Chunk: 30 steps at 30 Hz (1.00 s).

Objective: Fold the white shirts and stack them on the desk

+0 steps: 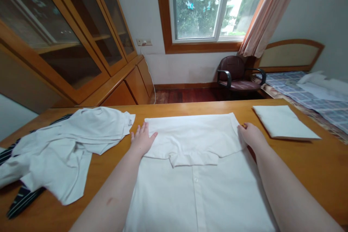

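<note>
A white shirt lies flat on the wooden table in front of me, its upper part folded down over the body. My left hand rests flat on the fold's left edge, fingers stretched out. At the fold's right edge sits my right hand, fingers curled round the cloth's corner.
A heap of unfolded white clothes with dark striped cloth lies at the table's left. A folded white garment sits at the right. Beyond the table stand a dark armchair, a bed and wooden glass-door cabinets.
</note>
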Motion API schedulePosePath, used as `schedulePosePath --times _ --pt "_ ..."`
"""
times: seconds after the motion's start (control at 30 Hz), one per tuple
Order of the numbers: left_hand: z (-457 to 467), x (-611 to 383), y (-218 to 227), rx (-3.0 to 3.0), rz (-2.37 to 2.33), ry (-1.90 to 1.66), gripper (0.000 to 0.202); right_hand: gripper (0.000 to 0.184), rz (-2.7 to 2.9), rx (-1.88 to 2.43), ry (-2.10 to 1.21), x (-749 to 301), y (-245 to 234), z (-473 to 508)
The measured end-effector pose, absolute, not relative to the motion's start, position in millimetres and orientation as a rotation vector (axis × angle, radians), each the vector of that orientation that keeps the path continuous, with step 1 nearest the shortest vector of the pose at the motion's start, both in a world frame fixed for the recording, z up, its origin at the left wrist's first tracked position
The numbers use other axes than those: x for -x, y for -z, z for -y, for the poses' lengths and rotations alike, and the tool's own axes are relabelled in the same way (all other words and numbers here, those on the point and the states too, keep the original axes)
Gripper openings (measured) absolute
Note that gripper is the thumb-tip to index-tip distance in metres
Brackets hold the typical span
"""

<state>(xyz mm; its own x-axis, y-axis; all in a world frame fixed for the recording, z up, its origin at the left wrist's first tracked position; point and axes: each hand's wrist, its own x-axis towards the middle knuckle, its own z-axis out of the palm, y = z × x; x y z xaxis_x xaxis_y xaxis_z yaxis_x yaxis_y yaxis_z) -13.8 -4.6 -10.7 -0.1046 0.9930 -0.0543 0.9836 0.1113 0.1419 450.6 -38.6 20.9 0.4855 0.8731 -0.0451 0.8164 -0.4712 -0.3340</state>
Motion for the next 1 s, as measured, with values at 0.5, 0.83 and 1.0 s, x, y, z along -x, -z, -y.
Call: schedulePosePath --times 0.5,0.83,1.0 --pt "6 12 6 -1.979 -2.226 -0.093 0.079 0.045 0.801 1.759 -1.040 -441 -13 36" --pt "6 13 7 -2.001 -2.237 -0.079 0.080 0.043 0.818 1.737 -1.194 -436 -25 34" --pt "5 13 10 -2.020 -2.255 -0.061 0.079 0.012 0.357 1.538 -1.271 -444 -20 31"
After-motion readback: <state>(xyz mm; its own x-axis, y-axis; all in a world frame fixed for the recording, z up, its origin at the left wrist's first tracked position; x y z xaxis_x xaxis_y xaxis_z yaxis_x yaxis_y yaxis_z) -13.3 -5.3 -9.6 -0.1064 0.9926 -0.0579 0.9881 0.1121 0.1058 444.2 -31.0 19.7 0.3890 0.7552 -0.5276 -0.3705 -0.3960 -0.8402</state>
